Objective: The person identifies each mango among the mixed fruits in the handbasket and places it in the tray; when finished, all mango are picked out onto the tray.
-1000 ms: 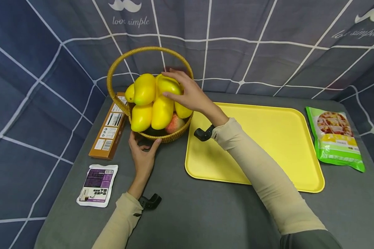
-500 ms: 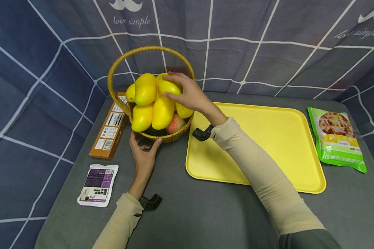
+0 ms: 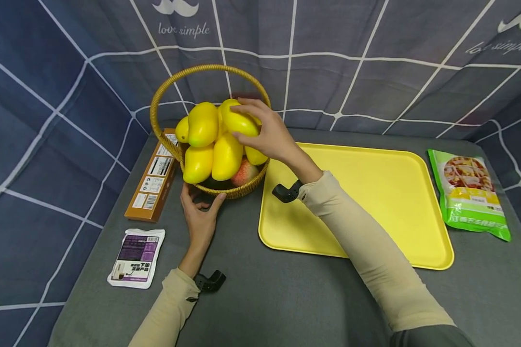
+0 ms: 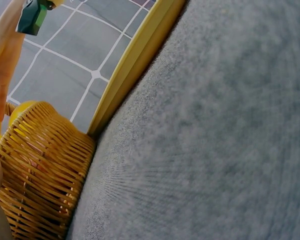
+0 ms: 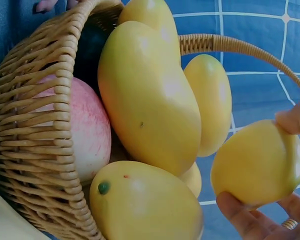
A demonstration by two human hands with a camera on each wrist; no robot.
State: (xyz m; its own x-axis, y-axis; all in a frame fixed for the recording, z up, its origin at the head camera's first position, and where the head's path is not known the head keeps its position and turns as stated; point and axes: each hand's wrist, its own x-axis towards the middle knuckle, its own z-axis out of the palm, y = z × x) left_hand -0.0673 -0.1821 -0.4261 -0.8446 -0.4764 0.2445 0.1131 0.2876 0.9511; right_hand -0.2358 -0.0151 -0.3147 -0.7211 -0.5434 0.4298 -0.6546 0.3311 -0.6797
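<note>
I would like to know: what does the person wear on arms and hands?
Long beige sleeves cover both forearms; darker grey cloth shows higher on the right arm. A curved black device sits at each wrist. The hands wear no gloves.

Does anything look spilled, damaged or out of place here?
Nothing stands out. The yellow mangoes rise above the basket rim, but none lies spilled; the right hand holds one. The green pouch and purple pouch show no visible tears.
</note>
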